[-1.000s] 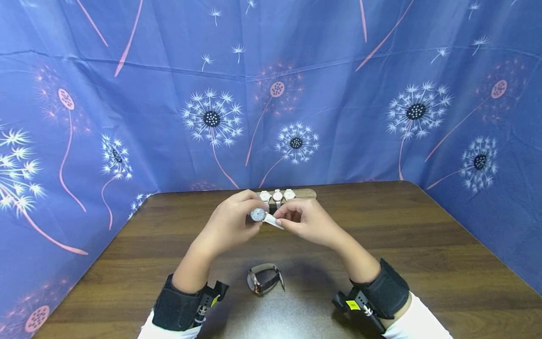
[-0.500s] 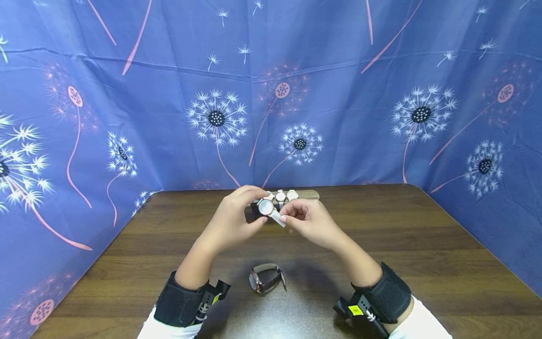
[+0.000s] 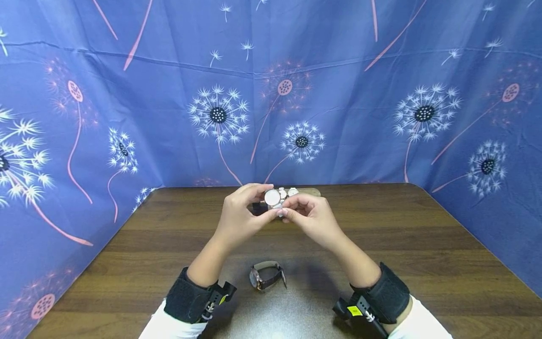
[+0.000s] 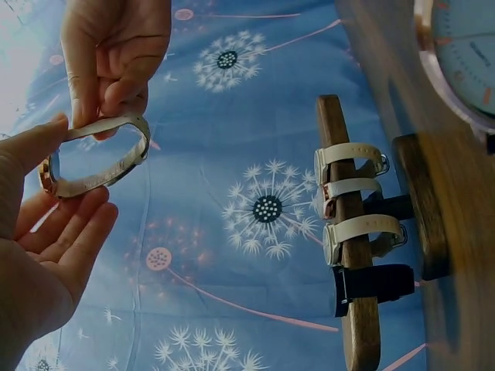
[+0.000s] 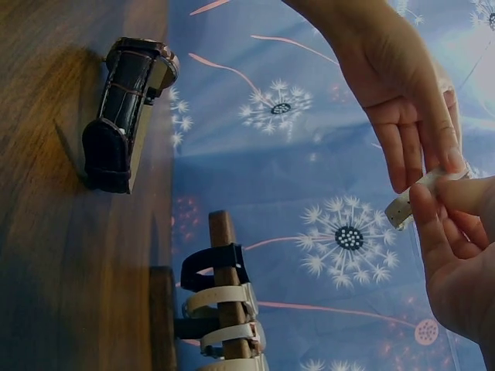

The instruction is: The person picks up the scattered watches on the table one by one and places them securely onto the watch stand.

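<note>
A white-strapped wristwatch (image 3: 272, 197) is held up between both hands, its pale round dial facing the head camera. My left hand (image 3: 239, 212) pinches the watch at its case, thumb below and fingers above. My right hand (image 3: 315, 216) pinches the strap, and the two thumbs come together at its lower end. In the left wrist view the white strap (image 4: 93, 183) forms a loop behind the rose-gold case (image 4: 47, 174). One perforated strap end (image 5: 402, 209) sticks out past the fingers in the right wrist view.
A wooden watch stand (image 4: 334, 124) behind the hands carries several watches, including white-strapped ones and a dark one (image 4: 379, 284). Nearer me on the wooden table (image 3: 360, 245), a dark-strapped watch (image 3: 271, 282) lies on its side. A blue dandelion-print cloth (image 3: 347, 103) hangs behind.
The held watch has moved up and to the right, its dial turning toward the head camera. My left hand has shifted right, bringing its thumb to my right thumb.
</note>
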Demonstrator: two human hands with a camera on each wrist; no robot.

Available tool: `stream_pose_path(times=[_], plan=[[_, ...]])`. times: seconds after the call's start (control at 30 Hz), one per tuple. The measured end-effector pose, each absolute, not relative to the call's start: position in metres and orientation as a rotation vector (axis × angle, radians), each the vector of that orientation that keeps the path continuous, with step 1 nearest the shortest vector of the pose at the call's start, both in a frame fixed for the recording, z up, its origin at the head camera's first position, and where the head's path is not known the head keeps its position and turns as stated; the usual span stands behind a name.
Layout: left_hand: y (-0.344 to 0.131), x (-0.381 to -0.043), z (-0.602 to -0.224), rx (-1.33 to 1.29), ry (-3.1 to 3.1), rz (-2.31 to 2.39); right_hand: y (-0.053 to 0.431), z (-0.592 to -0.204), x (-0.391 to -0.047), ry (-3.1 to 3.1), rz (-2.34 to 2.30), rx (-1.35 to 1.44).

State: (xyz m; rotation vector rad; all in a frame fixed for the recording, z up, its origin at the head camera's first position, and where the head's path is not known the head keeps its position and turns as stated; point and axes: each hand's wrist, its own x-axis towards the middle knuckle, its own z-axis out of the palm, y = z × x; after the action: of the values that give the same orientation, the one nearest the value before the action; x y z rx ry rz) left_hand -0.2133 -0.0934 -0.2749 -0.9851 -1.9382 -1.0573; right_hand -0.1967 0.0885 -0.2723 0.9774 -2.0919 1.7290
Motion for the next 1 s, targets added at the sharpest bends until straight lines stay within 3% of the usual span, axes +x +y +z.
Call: stream_pose_path(times=[0.57, 0.77, 1.0], plan=[[-0.103, -0.219, -0.273, -1.048, -1.911, -0.77, 0.095, -0.274, -0.208, -2.097, 1.654, 1.009], [-0.133, -0.234, -0.277, -0.904, -2.015, -0.726, 0.117, -0.274, -0.23, -2.199, 1.549, 0.805], [-0.169, -0.255, -0.296, -0.754, -2.152, -0.788, 0.147, -0.302, -0.27, -2.319, 1.366, 0.712]])
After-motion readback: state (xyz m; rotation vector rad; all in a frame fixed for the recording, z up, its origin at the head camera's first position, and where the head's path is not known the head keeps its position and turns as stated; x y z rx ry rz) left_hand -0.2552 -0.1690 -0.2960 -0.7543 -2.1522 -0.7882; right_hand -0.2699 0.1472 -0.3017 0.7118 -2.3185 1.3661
